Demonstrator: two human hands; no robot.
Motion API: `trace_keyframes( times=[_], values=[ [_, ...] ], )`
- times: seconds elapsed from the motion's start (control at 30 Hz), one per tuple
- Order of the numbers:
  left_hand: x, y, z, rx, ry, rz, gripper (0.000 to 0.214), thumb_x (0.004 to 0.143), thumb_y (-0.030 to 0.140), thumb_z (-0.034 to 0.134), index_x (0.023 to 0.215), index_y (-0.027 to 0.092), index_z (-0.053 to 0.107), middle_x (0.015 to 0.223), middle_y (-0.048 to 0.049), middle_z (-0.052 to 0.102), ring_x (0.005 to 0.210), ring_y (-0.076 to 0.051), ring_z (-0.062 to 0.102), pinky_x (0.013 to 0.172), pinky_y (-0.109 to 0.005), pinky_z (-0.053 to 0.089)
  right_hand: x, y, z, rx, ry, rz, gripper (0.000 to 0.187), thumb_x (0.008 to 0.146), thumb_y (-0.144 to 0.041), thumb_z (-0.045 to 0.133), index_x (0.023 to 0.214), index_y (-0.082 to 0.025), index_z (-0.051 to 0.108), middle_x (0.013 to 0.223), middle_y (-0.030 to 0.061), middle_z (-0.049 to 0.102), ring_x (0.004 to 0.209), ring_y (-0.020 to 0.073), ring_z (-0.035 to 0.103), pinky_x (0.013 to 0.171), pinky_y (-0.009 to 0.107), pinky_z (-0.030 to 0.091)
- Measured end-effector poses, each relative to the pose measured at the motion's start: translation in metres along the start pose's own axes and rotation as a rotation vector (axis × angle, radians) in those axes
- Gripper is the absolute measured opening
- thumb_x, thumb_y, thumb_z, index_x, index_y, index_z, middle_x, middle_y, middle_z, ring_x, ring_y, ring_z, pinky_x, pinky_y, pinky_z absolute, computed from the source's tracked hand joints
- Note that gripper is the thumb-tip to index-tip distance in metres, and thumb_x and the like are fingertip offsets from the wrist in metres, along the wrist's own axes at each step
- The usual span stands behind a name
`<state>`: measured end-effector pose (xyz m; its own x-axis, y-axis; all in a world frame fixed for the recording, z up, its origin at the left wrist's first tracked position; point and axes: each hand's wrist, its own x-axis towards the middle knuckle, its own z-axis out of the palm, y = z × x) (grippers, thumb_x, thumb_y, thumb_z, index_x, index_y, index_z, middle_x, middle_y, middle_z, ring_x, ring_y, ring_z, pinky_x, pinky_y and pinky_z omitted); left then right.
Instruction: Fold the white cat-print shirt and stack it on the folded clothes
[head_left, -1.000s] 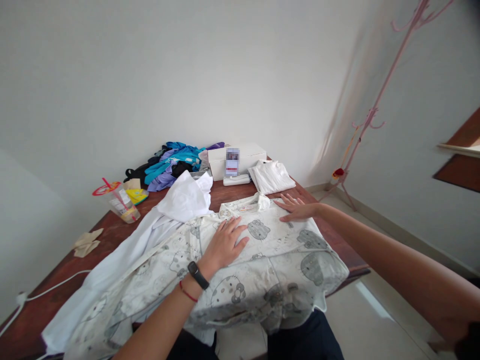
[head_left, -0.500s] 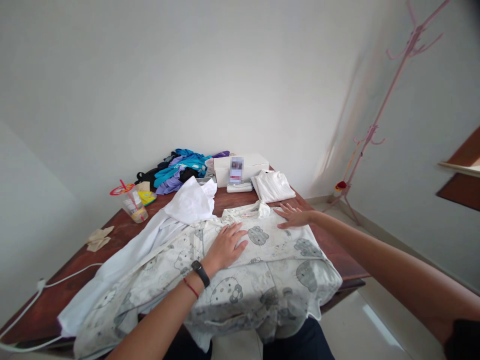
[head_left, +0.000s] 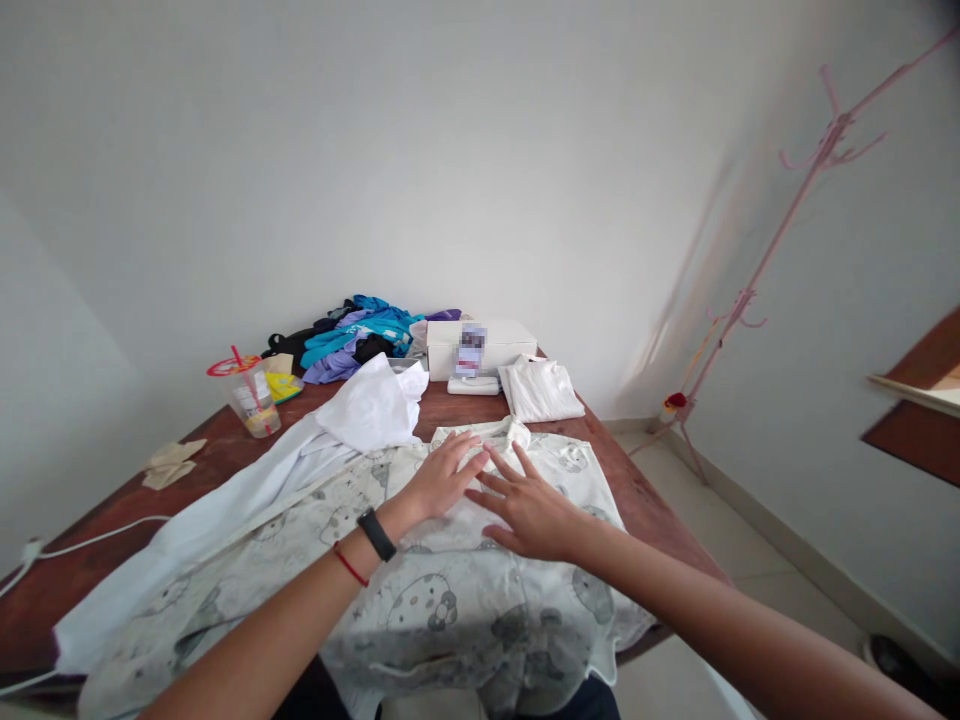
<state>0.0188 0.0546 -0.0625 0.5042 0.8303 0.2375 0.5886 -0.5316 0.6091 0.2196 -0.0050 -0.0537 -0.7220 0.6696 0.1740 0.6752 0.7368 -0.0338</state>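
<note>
Shirt [head_left: 450,585], printed, spread on table [head_left: 651,515], lower part past near edge. Probably light, soft, limp; best held at shoulders. Left hand [head_left: 441,480], right hand [head_left: 529,508]: palms down over it, fingers spread, holding nothing.

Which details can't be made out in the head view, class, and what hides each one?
All in the head view:
- The patches of patterned garment beneath the left hand and right hand: covered by them.
- The picture on the upright screen: blurred into blocks.
- The far tip of the pink rack: cut off by the right edge.
- How many pieces the clothes heap holds: they overlap one another.
</note>
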Motion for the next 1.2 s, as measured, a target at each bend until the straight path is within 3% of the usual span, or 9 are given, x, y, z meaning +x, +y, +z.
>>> trace_keyframes(
  times=[0.1,0.2,0.4,0.53,0.7,0.8,0.97,1.1,1.2],
  values=[
    [0.003,0.020,0.000,0.127,0.007,0.027,0.060,0.097,0.064,0.045,0.132,0.020,0.066,0.153,-0.0120,0.049,0.149,-0.037,0.031,0.121,-0.056,0.025,0.007,-0.017,-0.004,0.028,-0.006,-0.058,0.057,0.095,-0.048,0.057,0.147,-0.025,0.053,0.157,0.0128,0.043,0.155,0.0388,0.000,0.120,0.067,-0.005],
    [0.001,0.032,0.006,0.202,0.089,0.000,0.060,0.095,0.060,0.052,0.139,0.021,0.061,0.150,-0.0109,0.052,0.149,-0.039,0.030,0.120,-0.061,0.023,0.011,-0.019,-0.001,0.074,-0.045,-0.044,0.058,0.091,-0.050,0.062,0.142,-0.025,0.059,0.161,0.0137,0.037,0.153,0.0442,-0.008,0.118,0.070,-0.005],
    [-0.011,0.039,0.017,0.231,0.063,0.012,0.053,0.096,0.043,0.056,0.146,0.026,0.053,0.152,-0.0051,0.052,0.152,-0.034,0.024,0.121,-0.064,0.016,0.005,-0.018,0.010,0.238,-0.148,-0.083,0.060,0.087,-0.050,0.068,0.144,-0.034,0.057,0.157,0.0079,0.044,0.152,0.0444,0.015,0.119,0.070,0.010],
    [-0.014,0.043,0.020,0.185,0.020,0.062,0.043,0.098,0.035,0.051,0.138,0.024,0.061,0.144,-0.0052,0.060,0.151,-0.032,0.028,0.123,-0.059,0.018,0.001,-0.026,0.007,0.282,-0.151,-0.100,0.059,0.087,-0.048,0.068,0.144,-0.034,0.057,0.153,0.0074,0.050,0.147,0.0413,0.032,0.121,0.066,0.011],
    [-0.023,0.028,0.000,0.123,0.010,0.076,0.044,0.097,0.045,0.050,0.128,0.021,0.070,0.137,-0.0097,0.065,0.140,-0.033,0.048,0.121,-0.050,0.030,0.000,-0.028,-0.011,0.322,-0.138,-0.091,0.056,0.092,-0.048,0.063,0.145,-0.034,0.055,0.156,0.0053,0.046,0.154,0.0379,0.016,0.122,0.065,0.012],
    [-0.055,0.009,-0.025,-0.048,0.061,-0.061,0.048,0.099,0.050,0.046,0.135,0.023,0.065,0.142,-0.0081,0.061,0.136,-0.029,0.052,0.119,-0.045,0.036,-0.005,-0.013,-0.019,0.370,-0.072,-0.038,0.051,0.098,-0.044,0.053,0.147,-0.029,0.053,0.156,0.0056,0.047,0.151,0.0308,0.030,0.122,0.054,0.026],
    [-0.157,-0.014,-0.057,-0.626,0.317,-0.477,0.053,0.086,0.056,0.065,0.128,0.024,0.068,0.143,-0.0097,0.060,0.139,-0.033,0.049,0.120,-0.049,0.033,-0.015,0.011,-0.010,0.387,0.041,0.079,0.041,0.100,-0.040,0.050,0.135,-0.022,0.064,0.136,0.0069,0.066,0.133,0.0260,0.056,0.113,0.042,0.044],
    [-0.224,-0.022,-0.068,-1.218,0.598,-0.748,0.061,0.075,0.046,0.073,0.132,0.026,0.064,0.139,-0.0106,0.064,0.134,-0.037,0.053,0.110,-0.051,0.047,0.001,-0.005,-0.004,0.372,0.036,0.014,0.042,0.101,-0.041,0.049,0.135,-0.022,0.063,0.139,0.0076,0.064,0.136,0.0253,0.053,0.115,0.041,0.041],
    [-0.244,-0.022,-0.080,-1.429,0.709,-0.858,0.068,0.077,0.034,0.067,0.143,0.024,0.053,0.138,-0.0140,0.064,0.130,-0.037,0.057,0.105,-0.053,0.052,0.027,-0.028,0.002,0.338,0.020,-0.021,0.045,0.100,-0.043,0.049,0.139,-0.022,0.060,0.149,0.0090,0.054,0.144,0.0274,0.043,0.118,0.043,0.036]
  ],
)
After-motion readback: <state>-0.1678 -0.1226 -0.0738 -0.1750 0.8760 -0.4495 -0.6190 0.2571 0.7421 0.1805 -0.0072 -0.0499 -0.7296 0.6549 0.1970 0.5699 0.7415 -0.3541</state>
